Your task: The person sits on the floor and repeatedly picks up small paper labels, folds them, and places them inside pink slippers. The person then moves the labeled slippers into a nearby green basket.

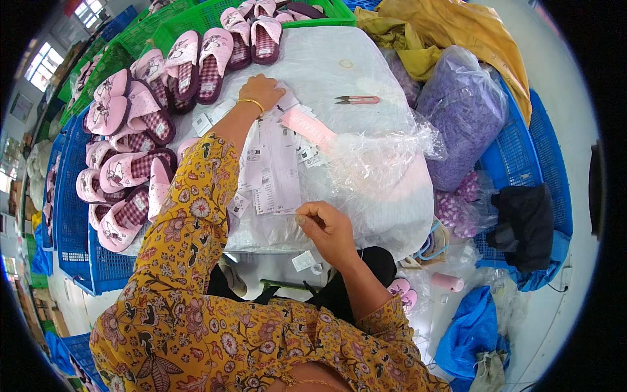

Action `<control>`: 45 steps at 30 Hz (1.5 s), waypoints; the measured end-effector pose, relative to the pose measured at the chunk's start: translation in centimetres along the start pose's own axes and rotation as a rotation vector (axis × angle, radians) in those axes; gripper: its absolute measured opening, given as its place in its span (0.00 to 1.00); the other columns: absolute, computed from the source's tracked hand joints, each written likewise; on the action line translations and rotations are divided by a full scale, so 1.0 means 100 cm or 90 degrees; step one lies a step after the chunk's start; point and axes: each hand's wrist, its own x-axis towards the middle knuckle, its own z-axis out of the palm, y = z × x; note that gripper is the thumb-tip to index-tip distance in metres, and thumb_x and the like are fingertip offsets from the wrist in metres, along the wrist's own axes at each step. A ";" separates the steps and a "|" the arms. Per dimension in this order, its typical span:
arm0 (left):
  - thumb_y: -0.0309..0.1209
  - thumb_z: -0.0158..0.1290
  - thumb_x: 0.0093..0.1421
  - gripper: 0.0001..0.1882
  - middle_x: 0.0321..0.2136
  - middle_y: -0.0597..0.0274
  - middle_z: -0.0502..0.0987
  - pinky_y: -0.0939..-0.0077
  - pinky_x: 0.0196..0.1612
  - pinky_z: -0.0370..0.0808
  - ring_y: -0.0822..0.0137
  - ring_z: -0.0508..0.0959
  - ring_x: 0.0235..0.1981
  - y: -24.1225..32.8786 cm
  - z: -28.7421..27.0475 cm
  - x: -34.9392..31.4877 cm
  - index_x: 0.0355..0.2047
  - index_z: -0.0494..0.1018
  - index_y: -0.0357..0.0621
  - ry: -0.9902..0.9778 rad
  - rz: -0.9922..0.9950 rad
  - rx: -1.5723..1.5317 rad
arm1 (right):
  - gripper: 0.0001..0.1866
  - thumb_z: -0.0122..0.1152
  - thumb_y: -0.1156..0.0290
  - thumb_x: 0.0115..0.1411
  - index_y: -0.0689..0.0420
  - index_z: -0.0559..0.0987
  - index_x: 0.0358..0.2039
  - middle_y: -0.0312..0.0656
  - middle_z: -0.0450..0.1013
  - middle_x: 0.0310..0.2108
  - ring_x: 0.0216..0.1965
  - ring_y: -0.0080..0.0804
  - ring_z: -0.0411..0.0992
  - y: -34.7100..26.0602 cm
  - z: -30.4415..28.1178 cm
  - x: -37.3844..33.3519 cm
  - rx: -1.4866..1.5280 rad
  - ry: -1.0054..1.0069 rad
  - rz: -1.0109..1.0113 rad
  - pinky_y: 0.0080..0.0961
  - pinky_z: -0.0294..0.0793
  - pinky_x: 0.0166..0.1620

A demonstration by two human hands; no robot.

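My left hand (pixel 261 93) reaches across the wrapped table to the far end of several loose paper labels and tags (pixel 271 163). Its fingers bend downward and their tips are hidden, so I cannot tell what they hold. Above the near table edge is my right hand (pixel 326 228), closed, thumb against curled fingers; anything inside is hidden. Between the hands lies a white printed label sheet (pixel 281 176). A pink printed strip (pixel 307 127) rests beside the labels, partly under crumpled clear plastic (pixel 379 153). Pink slippers with dark checked insoles (pixel 212 62) stand around the table's left and far edges.
Small thread snips (pixel 357 100) and a thin ring (pixel 345 64) lie on the table's far right. Blue crates (pixel 75 228) line the left; a green crate (pixel 313 16) stands behind. Bagged purple fluffy items (pixel 460 111) and a dark cloth (pixel 522 225) are at the right.
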 end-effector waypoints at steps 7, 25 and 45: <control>0.37 0.48 0.61 0.12 0.35 0.51 0.80 0.54 0.43 0.76 0.51 0.80 0.39 -0.002 0.010 -0.006 0.33 0.79 0.48 0.085 0.171 0.199 | 0.06 0.60 0.76 0.64 0.62 0.77 0.40 0.32 0.73 0.30 0.28 0.15 0.68 0.008 -0.002 -0.003 0.045 0.003 0.008 0.15 0.69 0.32; 0.29 0.58 0.60 0.12 0.33 0.62 0.81 0.83 0.36 0.72 0.78 0.76 0.32 0.013 -0.060 -0.137 0.41 0.79 0.35 0.000 0.013 -0.713 | 0.06 0.63 0.74 0.61 0.61 0.78 0.38 0.31 0.72 0.28 0.27 0.15 0.67 -0.011 0.004 0.004 0.065 0.127 -0.028 0.16 0.68 0.31; 0.25 0.60 0.56 0.08 0.33 0.57 0.82 0.68 0.39 0.74 0.60 0.78 0.37 0.050 -0.090 -0.287 0.36 0.81 0.42 0.233 0.325 -0.470 | 0.11 0.65 0.76 0.57 0.62 0.77 0.40 0.32 0.73 0.28 0.29 0.15 0.67 -0.066 0.025 -0.011 0.146 0.147 -0.001 0.14 0.66 0.34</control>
